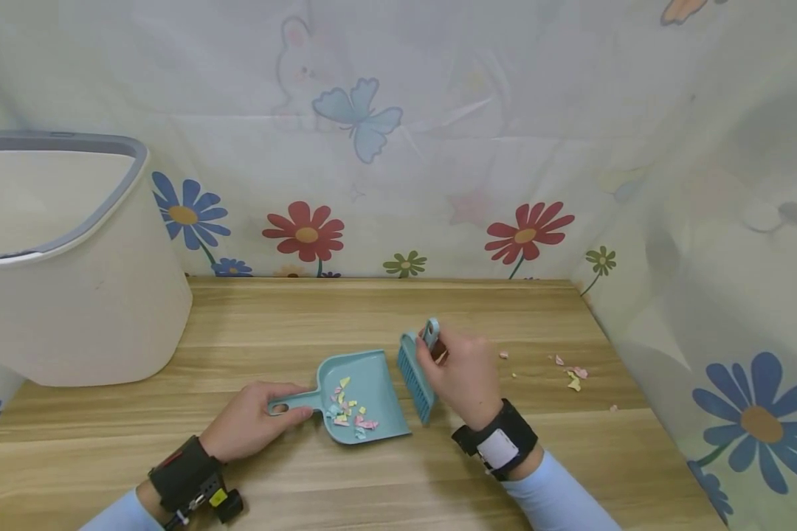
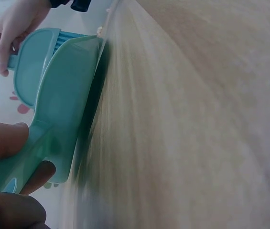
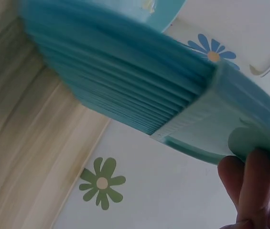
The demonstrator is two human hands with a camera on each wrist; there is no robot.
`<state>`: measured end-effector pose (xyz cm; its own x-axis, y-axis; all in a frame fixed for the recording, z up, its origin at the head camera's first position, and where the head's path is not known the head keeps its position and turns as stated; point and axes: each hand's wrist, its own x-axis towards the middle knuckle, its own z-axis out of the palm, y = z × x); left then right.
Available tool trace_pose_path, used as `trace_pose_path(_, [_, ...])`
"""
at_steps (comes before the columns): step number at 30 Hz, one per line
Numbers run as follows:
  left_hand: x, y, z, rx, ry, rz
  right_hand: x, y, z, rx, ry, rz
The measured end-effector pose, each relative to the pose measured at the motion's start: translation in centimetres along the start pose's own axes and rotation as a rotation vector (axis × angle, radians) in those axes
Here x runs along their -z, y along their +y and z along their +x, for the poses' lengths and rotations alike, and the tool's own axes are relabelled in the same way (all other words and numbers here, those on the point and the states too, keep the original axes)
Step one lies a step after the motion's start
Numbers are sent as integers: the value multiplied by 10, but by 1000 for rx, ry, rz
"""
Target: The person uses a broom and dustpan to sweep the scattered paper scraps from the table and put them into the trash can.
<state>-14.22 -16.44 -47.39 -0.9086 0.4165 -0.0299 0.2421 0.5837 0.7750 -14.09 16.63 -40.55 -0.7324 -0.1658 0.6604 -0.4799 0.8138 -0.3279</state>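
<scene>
Pale blue-green plastic sits low in the middle of the frame: a dustpan (image 1: 378, 387), its handle pointing left and its open edge facing right. From where I stand, the person's left hand (image 1: 252, 422) has that handle pinched, thumb on the near side and fingers on the far side. Inside the pan, mostly towards the handle end, lie small pink, yellow and bluish scraps (image 1: 365, 424). Just right of the pan's open edge is a matching brush (image 1: 416, 380), its bristles turned towards the pan with a narrow gap between; whether they touch the wood I can't tell. The right hand (image 1: 466, 375) has its thumb and fingers clamped on the brush's handle, which pokes up above the knuckles. Further right of that hand, more pink and yellow bits (image 1: 574, 382) are scattered on the wood-grain table (image 1: 292, 317). A big white bin (image 1: 99, 310) with a grey rim fills the left side, and behind everything hangs a pale backdrop (image 1: 425, 177) printed with flowers and a blue butterfly (image 1: 359, 118). Both wrists wear black bands (image 1: 184, 472).
</scene>
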Motion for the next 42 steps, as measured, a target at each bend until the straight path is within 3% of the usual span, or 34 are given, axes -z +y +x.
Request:
trace_pose_path(13, [2,-2,1,-19,-27,-16,-6,-10,-4,-45,-46,83])
trace_pose_path(18, [3,-2,0,-22,-16,-13,-5,-10,-3,-124,-71,245])
trace_pose_path(22, [4,1,0,-15,-10,-20,0,-6,-2,-166,-42,339])
trace_pose_path(31, [10,-3,2,-31,9,-18,15,3,6,-147,26,275])
trace_pose_path(37, [24,1,1,-19,29,-41,23,9,10,-162,51,258])
trace_pose_path(42, [42,11,-1,-64,56,-64,30,15,9,-167,53,241])
